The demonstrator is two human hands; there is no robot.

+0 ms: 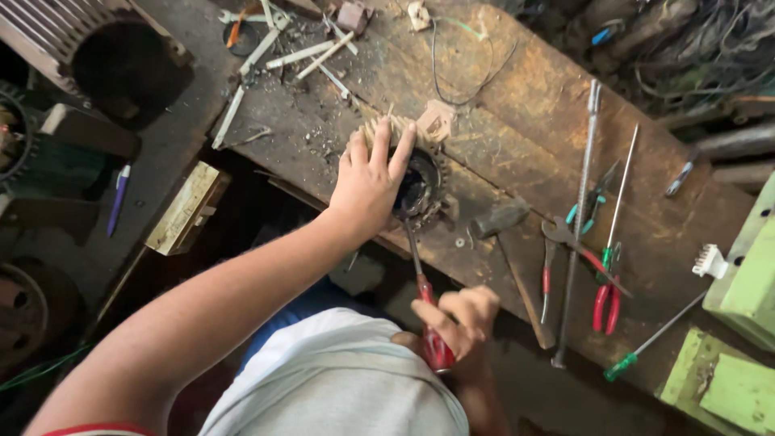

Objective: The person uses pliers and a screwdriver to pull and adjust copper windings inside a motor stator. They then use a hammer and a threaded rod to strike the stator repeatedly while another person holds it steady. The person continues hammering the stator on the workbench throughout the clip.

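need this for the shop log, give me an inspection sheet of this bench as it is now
surface: worn wooden bench, dirty, with scattered debris.
job's things: finned round motor part on the bench; red-handled screwdriver with its tip in the bore.
clutter: hammer, long threaded rod, red-handled pliers, green-handled screwdriver, white strips at the far end.
grippers: left hand pressed on top of the part; right hand gripping the screwdriver handle.
cables: thin dark wire looped on the bench; tangled wires behind it.
surroundings: large motor housing and blue pen to the left; green blocks to the right.
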